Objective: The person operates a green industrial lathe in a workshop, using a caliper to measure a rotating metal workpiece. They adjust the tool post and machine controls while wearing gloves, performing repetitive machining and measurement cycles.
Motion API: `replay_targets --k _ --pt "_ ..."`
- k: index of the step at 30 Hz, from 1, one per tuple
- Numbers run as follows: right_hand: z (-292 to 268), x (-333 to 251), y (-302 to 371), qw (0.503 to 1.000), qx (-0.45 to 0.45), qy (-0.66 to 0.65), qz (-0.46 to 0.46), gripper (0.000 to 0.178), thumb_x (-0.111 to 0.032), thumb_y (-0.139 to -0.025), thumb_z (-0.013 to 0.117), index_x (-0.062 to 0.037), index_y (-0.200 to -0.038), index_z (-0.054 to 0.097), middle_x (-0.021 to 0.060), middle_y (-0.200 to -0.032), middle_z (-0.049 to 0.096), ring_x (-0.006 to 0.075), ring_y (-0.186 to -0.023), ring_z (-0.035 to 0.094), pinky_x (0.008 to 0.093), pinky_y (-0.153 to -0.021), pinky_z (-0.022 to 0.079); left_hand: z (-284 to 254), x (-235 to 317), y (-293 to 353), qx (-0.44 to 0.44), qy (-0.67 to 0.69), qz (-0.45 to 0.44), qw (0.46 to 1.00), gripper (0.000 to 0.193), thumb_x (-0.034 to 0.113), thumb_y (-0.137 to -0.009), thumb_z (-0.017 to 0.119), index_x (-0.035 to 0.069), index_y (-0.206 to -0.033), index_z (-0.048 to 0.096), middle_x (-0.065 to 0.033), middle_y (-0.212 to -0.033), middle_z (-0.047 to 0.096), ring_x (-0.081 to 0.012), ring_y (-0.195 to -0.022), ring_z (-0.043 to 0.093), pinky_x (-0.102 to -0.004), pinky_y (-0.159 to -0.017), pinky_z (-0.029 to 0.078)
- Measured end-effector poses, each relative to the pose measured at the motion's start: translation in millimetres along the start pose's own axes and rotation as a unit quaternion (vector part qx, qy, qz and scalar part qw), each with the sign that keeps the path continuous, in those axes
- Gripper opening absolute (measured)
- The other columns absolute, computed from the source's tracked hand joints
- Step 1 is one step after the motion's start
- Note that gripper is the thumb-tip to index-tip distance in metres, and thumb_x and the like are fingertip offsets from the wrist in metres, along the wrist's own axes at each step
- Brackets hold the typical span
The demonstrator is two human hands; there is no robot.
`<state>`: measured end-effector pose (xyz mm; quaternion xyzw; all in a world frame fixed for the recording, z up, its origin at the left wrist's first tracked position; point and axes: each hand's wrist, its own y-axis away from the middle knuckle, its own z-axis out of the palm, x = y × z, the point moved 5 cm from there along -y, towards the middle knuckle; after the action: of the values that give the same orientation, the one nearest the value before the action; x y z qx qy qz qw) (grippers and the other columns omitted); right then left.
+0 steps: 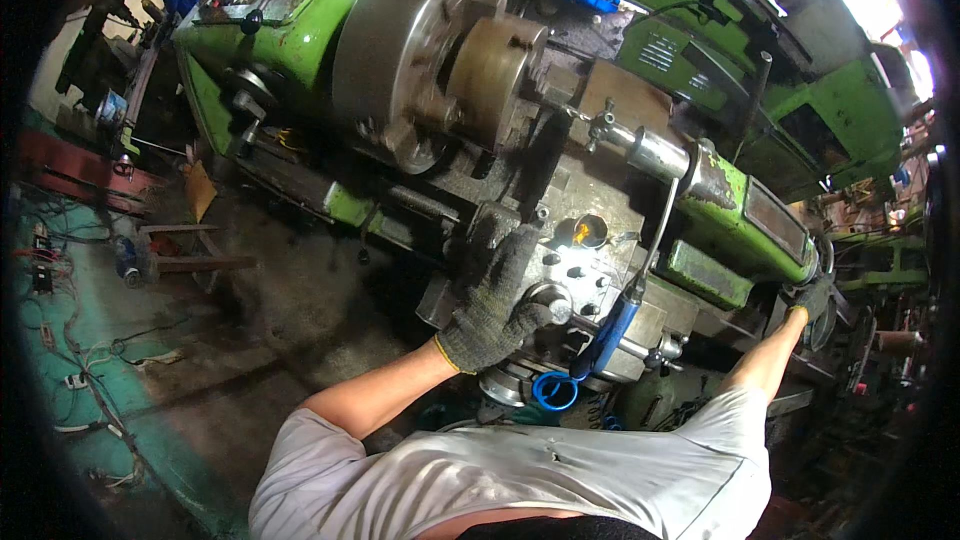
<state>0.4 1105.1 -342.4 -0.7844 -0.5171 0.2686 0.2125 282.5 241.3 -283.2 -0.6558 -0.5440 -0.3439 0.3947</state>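
Observation:
My left hand (493,302), in a dark grey knit glove with a yellow cuff, lies on the lathe carriage (560,285), fingers stretched out along the tool post block. Its thumb reaches toward a round metal knob (550,305). Far to the right, my right hand (814,298), gloved alike, is closed around the handwheel (824,315) at the end of the green tailstock (745,205). A large steel chuck (385,50) holds a thick metal cylinder (497,65); the chuck's jaws look blurred. From the tailstock, a shiny quill (655,153) points at the cylinder.
A blue-handled tool (612,330) with a long metal rod leans across the carriage, near a blue ring (556,391). A small round cup (588,231) holds something orange. Tools lie on the green headstock (300,0). Cables (85,370) run over the floor at left.

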Motion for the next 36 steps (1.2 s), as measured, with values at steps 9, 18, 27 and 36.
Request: replay_targets --k 9,18,27,36 --pt "-23 18 0 0.997 -0.022 0.021 0.073 0.061 -0.057 -0.107 0.049 -0.0039 -0.13 0.068 0.0221 -0.122 0.075 0.0389 -0.104 0.072 0.0475 -0.084 0.059 -1 6 -3 0.043 -0.109 0.069 0.991 0.084 0.045 -0.106 0.061 -0.005 -0.165 0.028 -0.0316 -0.164 0.037 -0.0468 -0.154 0.034 -0.0533 -0.129 0.023" --pt "-83 -140 131 0.956 -0.08 -0.132 0.25 0.088 -0.076 -0.103 0.038 0.0024 -0.114 0.076 0.0272 -0.115 0.077 0.0442 -0.106 0.07 0.0536 -0.093 0.051 -7 12 3 0.141 -0.113 0.049 0.982 0.069 0.033 -0.108 0.06 -0.001 -0.162 0.036 -0.0297 -0.162 0.041 -0.0481 -0.152 0.036 -0.0542 -0.127 0.028" --pt "-206 -380 247 0.863 -0.136 -0.485 0.041 0.039 -0.031 -0.108 0.066 0.0013 -0.13 0.073 0.0076 -0.124 0.074 0.0181 -0.107 0.066 0.0341 -0.1 0.051 -9 -9 94 0.328 -0.114 0.034 0.937 0.057 0.032 -0.109 0.057 -0.001 -0.154 0.047 -0.029 -0.152 0.05 -0.05 -0.139 0.048 -0.0541 -0.12 0.038" --pt "-307 -535 304 0.852 -0.243 -0.427 -0.179 0.03 -0.018 -0.103 0.065 -0.0028 -0.126 0.074 0.0152 -0.116 0.077 0.0267 -0.106 0.073 0.0376 -0.095 0.055 23 -348 411 0.274 -0.143 -0.392 0.867 0.063 0.047 -0.106 0.055 0.004 -0.152 0.052 -0.0279 -0.153 0.054 -0.0473 -0.142 0.05 -0.0526 -0.116 0.044"
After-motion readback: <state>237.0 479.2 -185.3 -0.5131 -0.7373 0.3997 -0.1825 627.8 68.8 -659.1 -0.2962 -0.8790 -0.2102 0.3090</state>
